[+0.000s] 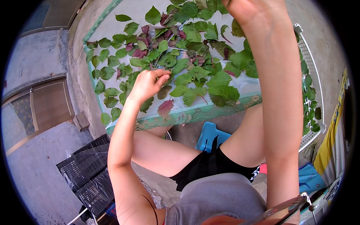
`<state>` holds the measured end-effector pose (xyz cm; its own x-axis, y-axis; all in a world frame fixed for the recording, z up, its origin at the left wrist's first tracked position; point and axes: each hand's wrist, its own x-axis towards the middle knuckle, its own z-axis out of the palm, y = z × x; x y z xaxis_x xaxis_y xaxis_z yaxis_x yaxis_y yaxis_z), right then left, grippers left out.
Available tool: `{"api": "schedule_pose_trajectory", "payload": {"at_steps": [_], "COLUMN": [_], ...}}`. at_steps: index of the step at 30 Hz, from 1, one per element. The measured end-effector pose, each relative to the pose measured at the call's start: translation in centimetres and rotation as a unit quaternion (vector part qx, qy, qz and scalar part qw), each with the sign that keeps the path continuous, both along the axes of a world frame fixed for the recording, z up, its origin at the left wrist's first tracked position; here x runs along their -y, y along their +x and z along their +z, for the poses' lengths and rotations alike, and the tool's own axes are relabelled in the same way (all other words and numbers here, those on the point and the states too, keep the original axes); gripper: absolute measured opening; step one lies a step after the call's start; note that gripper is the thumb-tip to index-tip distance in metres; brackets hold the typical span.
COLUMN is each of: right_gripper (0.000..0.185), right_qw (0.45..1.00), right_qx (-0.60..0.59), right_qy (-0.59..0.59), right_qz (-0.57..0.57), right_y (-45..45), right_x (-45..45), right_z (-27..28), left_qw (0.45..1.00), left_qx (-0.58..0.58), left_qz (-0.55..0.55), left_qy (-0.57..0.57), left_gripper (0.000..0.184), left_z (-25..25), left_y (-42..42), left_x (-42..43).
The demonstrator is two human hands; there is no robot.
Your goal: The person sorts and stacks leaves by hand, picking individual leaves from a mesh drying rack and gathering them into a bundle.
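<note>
Green and purple perilla leaves with jagged edges lie spread over a white cloth-covered surface that has a green lace border. My left hand is over the left middle of the leaves, thumb and fingers pinched together. Whether a leaf is between those fingertips is too small to make out. A brownish leaf lies just below the fingers. At the top edge, my right hand reaches over the far right leaves; its fingers are cut off by the frame.
On the right stands a white plastic rack with more leaves. A blue plastic stool is between my legs. Black crates are stacked at lower left, and a yellow-and-grey cloth hangs at right. A wall with a brown door runs along the left.
</note>
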<state>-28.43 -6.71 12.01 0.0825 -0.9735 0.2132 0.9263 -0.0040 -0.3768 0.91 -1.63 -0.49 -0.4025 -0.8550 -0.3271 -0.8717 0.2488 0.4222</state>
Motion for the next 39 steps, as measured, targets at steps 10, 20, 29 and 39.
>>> {"api": "schedule_pose_trajectory", "payload": {"at_steps": [10,20,29,39], "right_gripper": [0.013,0.013,0.014,0.013], "right_qw": [1.000,0.992,0.996,0.995], "right_qx": [-0.002,-0.030,-0.020,-0.041], "right_qy": [0.024,0.005,0.053,0.037], "right_qz": [0.001,-0.120,-0.069,-0.086], "right_y": [0.0,1.3,0.4,0.9], "right_x": [0.4,2.1,-0.5,0.1], "right_z": [0.1,-0.7,0.8,0.5], "left_qw": [0.992,0.985,0.929,0.887], "left_qx": [0.083,0.103,-0.188,-0.279], "left_qz": [0.070,0.136,0.301,0.331], "left_qy": [-0.068,-0.003,0.106,0.159], "left_gripper": [0.029,0.029,0.022,0.020], "left_z": [-5.9,-8.6,-8.2,-8.4], "left_y": [0.8,-0.6,0.2,-2.1], "left_x": [4.9,6.3,7.7,7.8]}}
